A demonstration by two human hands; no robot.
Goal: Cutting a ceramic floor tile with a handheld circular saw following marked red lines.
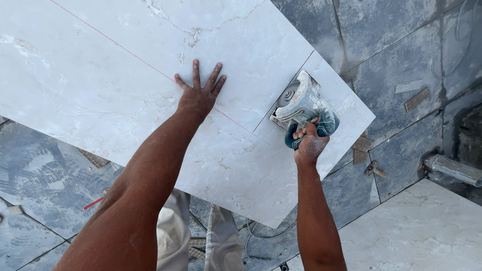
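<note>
- A dusty grey tiled floor (401,55) surrounds the work; a second pale marble-look slab (416,236) lies at the lower right, well apart from the cutting; a grey pipe end (452,169) juts in at the right edge
- Small offcuts litter the floor: a brown strip (416,99) to the upper right, a broken piece (360,149) just beside the slab's right corner, and a small metal fitting (374,169) near it; a red pencil-like stick (93,203) lies at the lower left; a thin cord (266,235) loops on the floor under the slab's lower edge
- The person's pale trousers (173,236) show below the slab's near edge, between the two arms
- The large white marble-look tile (100,85) fills the upper left, tilted across the view; it carries grey-brown veining, a thin red guide line (120,47) running diagonally, and a dark cut line (288,83) meeting the tool from the upper edge
- The left hand (198,95) lies open and flat on the tile, fingers spread, right on the red line
- The right hand (309,143) is closed around the teal handle of a dust-coated electric tile cutter (301,108); the cutter sits on the tile near its right corner, its base plate resting at the end of the cut line; the blade itself is hidden under the guard
</note>
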